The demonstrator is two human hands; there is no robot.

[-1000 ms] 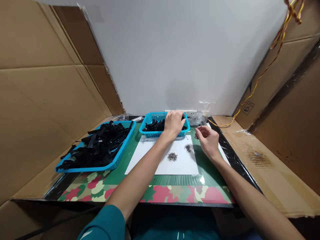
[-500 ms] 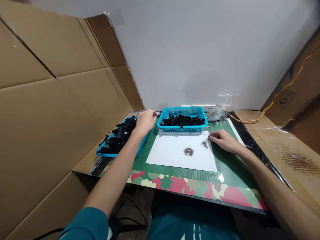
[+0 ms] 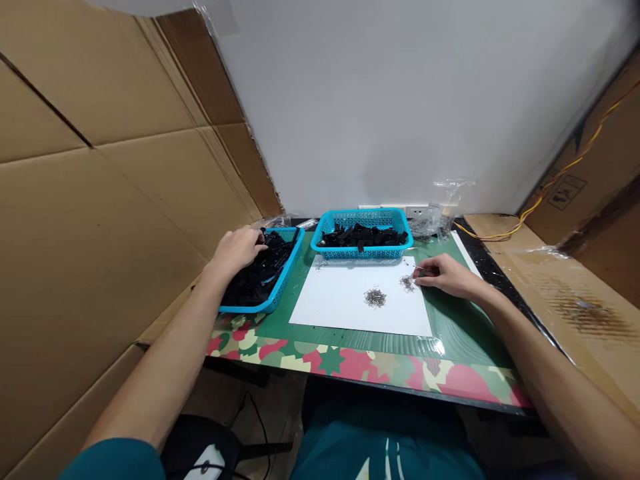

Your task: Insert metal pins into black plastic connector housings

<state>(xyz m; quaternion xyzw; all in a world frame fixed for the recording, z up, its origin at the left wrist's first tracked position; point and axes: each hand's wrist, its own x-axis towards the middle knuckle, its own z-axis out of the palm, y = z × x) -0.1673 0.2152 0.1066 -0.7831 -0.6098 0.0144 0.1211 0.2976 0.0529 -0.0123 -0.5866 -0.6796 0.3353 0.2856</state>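
My left hand (image 3: 241, 249) is over the left blue basket (image 3: 284, 280), its fingertips bent down at the black pieces (image 3: 260, 270); what they hold, if anything, is hidden. At the right edge of the white sheet (image 3: 333, 300), my right hand (image 3: 440, 274) rests with fingers curled together around a thin, needle-like item (image 3: 419, 268). Close to its fingertips lies a small pile of tiny metal pins (image 3: 407, 284). A larger pin pile (image 3: 375, 297) sits nearer the middle of the sheet. Behind the sheet stands another blue basket (image 3: 361, 253) with black pieces.
A clear plastic bag (image 3: 431, 223) lies at the back right, near a wall socket (image 3: 416, 211). Cardboard walls (image 3: 125, 200) flank the table on the left and right. Yellow wires (image 3: 530, 211) run along the right side.
My left hand has moved left and slightly down, from the gap between the baskets to the left basket. My right hand has stayed nearly in place.
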